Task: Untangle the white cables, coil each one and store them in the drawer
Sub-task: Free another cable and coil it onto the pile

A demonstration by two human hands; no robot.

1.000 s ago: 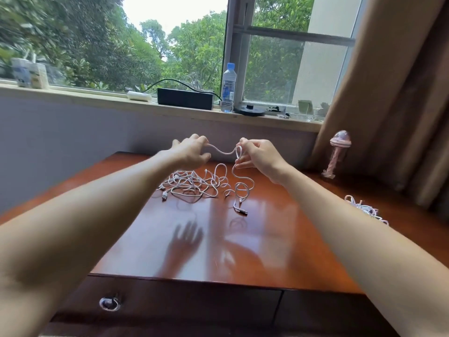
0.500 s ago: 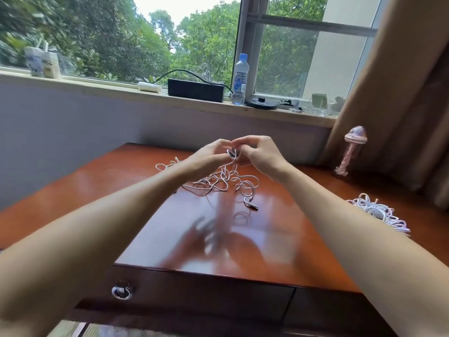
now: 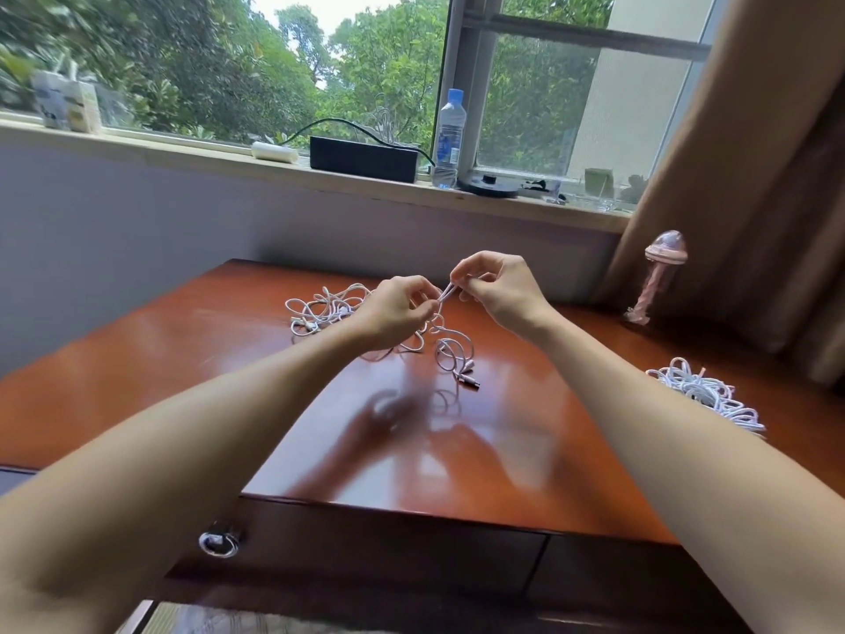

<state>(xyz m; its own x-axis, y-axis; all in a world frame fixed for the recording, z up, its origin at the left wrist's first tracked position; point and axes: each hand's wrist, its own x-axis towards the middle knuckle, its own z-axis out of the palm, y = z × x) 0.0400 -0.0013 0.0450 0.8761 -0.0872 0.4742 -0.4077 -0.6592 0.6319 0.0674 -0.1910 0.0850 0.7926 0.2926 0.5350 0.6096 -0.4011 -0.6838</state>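
As things stand: tangle (image 3: 329, 308) uncoiled, drawer (image 3: 366, 546) shut.
Grip: left hand (image 3: 398, 313), right hand (image 3: 498, 290) pinch one cable (image 3: 446, 292).

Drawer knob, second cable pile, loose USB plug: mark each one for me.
Drawer knob (image 3: 218, 541), head view, on its metal ring.
Second cable pile (image 3: 699, 390), head view, middle of heap.
Loose USB plug (image 3: 469, 381), head view, on connector body.

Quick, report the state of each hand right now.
Left hand: fingers curled, pinching the white cable.
Right hand: pinching the same white cable, close beside the other hand.
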